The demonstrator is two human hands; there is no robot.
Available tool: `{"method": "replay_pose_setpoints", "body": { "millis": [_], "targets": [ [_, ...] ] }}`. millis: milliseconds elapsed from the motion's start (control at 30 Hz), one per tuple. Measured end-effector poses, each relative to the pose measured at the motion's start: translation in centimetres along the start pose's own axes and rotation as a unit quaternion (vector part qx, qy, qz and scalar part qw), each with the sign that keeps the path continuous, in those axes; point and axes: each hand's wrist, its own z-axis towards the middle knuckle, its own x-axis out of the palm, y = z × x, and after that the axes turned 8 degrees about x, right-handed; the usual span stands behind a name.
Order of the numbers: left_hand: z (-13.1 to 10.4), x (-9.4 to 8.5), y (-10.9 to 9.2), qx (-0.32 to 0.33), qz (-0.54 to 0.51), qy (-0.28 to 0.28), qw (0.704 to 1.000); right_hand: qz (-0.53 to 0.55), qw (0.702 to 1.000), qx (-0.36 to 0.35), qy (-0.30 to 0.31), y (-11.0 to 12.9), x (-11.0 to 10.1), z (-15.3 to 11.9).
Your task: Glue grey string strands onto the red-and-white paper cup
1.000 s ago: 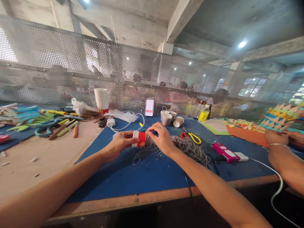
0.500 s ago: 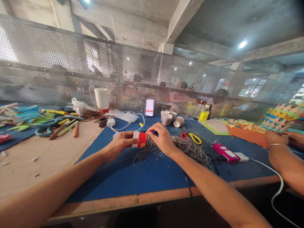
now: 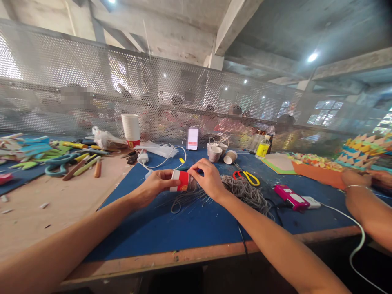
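Note:
My left hand (image 3: 157, 183) is closed around the white end of a red-and-white paper cup (image 3: 183, 180), which lies sideways above the blue table mat. Grey cord (image 3: 192, 183) is wound around the cup's other end. There my right hand (image 3: 207, 178) is closed, thumb and fingers pinched on the cord against the cup; its fingertips partly hide that end. A loose tangle of grey cord (image 3: 245, 190) spreads on the mat just right of and under my right hand, with one loop lying below the cup.
Behind the hands are small cord-covered cups (image 3: 214, 152), scissors (image 3: 249, 177) and a phone (image 3: 192, 138). Stacked paper cups (image 3: 130, 127) stand back left, near several tools (image 3: 82, 166). A pink power bank (image 3: 291, 197) with a cable lies right. Another person's arm (image 3: 361, 196) reaches in.
Almost nothing differs. The cup has turned slightly in my left hand, its printed yellow mark showing a little differently. Both hands keep their places.

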Motion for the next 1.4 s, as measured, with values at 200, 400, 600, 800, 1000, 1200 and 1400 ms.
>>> {"method": "replay_pose_setpoints", "body": {
  "millis": [200, 400, 600, 800, 1000, 1200, 1400],
  "targets": [
    [-0.04, -0.33, 0.12, -0.005, 0.01, 0.013, 1.0, 0.022, 1.0, -0.005, -0.006, -0.25, 0.18, 0.01],
    [0.01, -0.52, 0.38, -0.005, 0.011, 0.019, 1.0, 0.037, 0.999, 0.011, -0.001, -0.41, 0.3, -0.06],
    [0.03, -0.57, 0.37, -0.002, 0.01, 0.026, 1.0, 0.048, 0.999, 0.025, 0.009, -0.43, 0.33, -0.06],
    [0.01, -0.48, 0.18, -0.001, 0.007, 0.03, 1.0, 0.047, 0.998, 0.027, 0.012, -0.55, 0.36, -0.07],
    [-0.17, -0.18, -0.16, 0.001, 0.013, 0.023, 1.0, 0.045, 0.999, 0.024, 0.011, -0.66, 0.44, -0.14],
    [-0.24, -0.17, -0.19, -0.003, 0.01, 0.025, 1.0, 0.039, 0.999, 0.027, 0.01, -0.57, 0.42, -0.16],
    [-0.24, -0.12, -0.18, -0.001, 0.014, 0.019, 1.0, 0.03, 0.999, 0.03, 0.008, -0.55, 0.42, -0.17]
  ]
}}
